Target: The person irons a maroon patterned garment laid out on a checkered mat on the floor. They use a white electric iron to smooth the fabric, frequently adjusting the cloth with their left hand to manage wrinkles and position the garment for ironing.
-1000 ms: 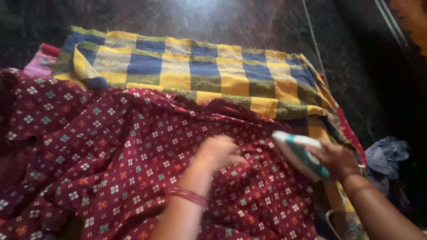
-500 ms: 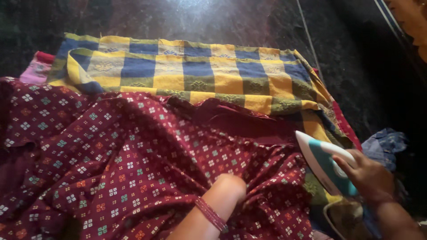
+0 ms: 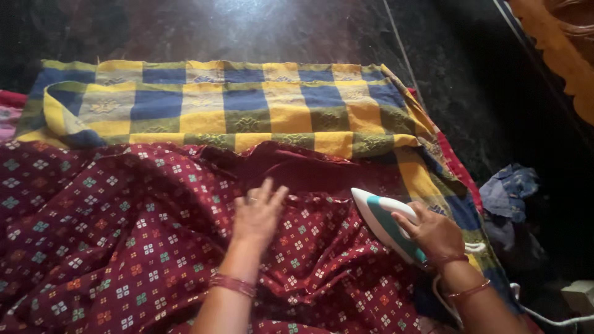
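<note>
A maroon cloth [image 3: 124, 229] with small flower prints lies rumpled over a yellow, blue and green checked blanket [image 3: 247, 105] on a dark floor. My left hand [image 3: 257, 213] rests flat on the maroon cloth with its fingers spread, a bangle at the wrist. My right hand [image 3: 433, 232] grips the handle of a white and teal clothes iron [image 3: 383, 222]. The iron's tip points left and sits on the maroon cloth, a little to the right of my left hand.
A crumpled blue cloth [image 3: 507, 188] lies on the dark floor right of the blanket. The iron's white cord [image 3: 544, 315] runs off toward the lower right. A carved wooden edge [image 3: 557, 49] shows at the top right.
My left hand came back up onto the cloth and spread flat. My right hand brought the iron leftward onto the maroon cloth. The view shifted so the blanket sits further left.
</note>
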